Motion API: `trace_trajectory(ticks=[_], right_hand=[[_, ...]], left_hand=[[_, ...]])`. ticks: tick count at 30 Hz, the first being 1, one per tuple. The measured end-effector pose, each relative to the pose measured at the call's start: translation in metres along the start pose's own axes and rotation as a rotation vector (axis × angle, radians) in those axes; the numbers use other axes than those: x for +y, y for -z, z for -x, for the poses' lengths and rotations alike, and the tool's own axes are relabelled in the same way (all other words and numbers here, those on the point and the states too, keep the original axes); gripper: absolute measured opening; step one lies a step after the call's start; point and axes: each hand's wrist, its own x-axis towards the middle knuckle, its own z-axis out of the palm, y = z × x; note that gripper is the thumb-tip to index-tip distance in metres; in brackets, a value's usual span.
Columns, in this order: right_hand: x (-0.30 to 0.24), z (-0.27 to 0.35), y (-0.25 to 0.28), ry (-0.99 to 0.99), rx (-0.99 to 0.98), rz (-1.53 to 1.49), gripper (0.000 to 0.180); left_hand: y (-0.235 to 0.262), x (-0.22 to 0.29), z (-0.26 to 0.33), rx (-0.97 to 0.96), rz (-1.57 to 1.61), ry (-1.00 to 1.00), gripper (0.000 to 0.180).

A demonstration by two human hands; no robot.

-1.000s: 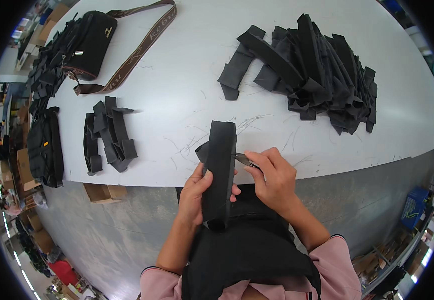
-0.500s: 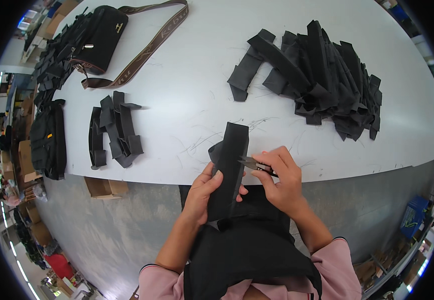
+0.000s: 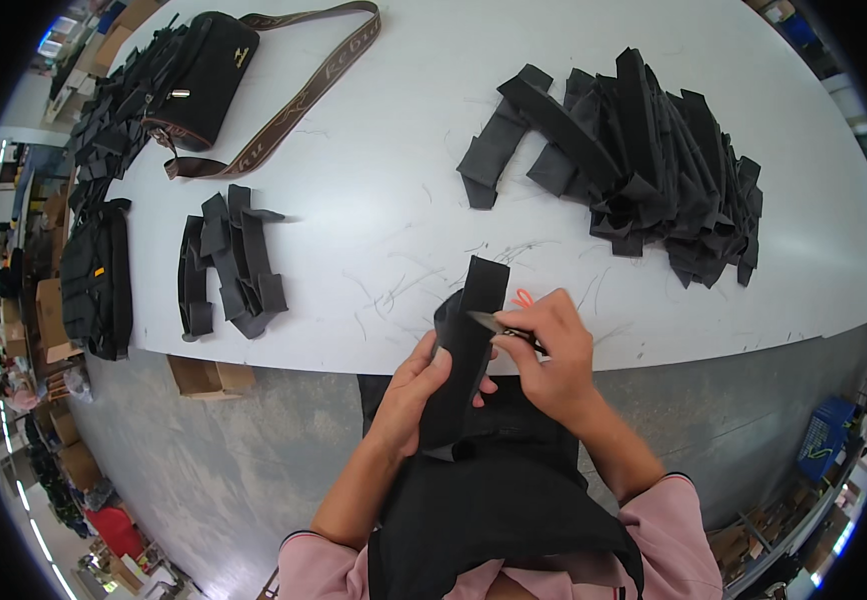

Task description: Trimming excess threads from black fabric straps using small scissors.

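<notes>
A black fabric strip [image 3: 468, 355], folded over on itself, is gripped near its lower end by my left hand [image 3: 406, 398], thumb on top and fingers wrapped behind. Small thread snips [image 3: 488, 321] are pinched in my right hand [image 3: 560, 360], and their pointed blades touch or lie just over the strip's upper part. By the right fingers shows a little orange loop [image 3: 523, 297]; I cannot tell what it belongs to. Loose dark thread ends are scattered on the white table [image 3: 374, 230] beyond the strip.
At the far right lies a big heap of black fabric strips [image 3: 654, 180]. To the left are several folded strips [image 3: 239, 265], a black bag [image 3: 209, 85] with a brown strap [image 3: 319, 85], and a black backpack [image 3: 97, 285]. A cardboard box [image 3: 212, 380] sits below the table edge.
The strip has shifted slightly right and towards me, its upper end now tilted more to the right. The snips' blades have moved a little left across it, and the orange loop has come into sight.
</notes>
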Motion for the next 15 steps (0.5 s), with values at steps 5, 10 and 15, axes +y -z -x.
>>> trace_trajectory(ticks=[5,10,15], right_hand=[[0.009,-0.027,0.005,-0.835,-0.228,-0.829,0.034],[0.002,-0.007,0.002,-0.887,-0.263,-0.898,0.025],[-0.011,-0.004,0.010,-0.345,0.006,-0.007,0.021]], left_hand=[[-0.003,-0.001,-0.003,-0.106,-0.013,0.017,0.052],[-0.003,0.000,-0.015,-0.219,0.224,-0.037,0.065],[0.001,-0.004,-0.019,-0.164,0.225,-0.024,0.068]])
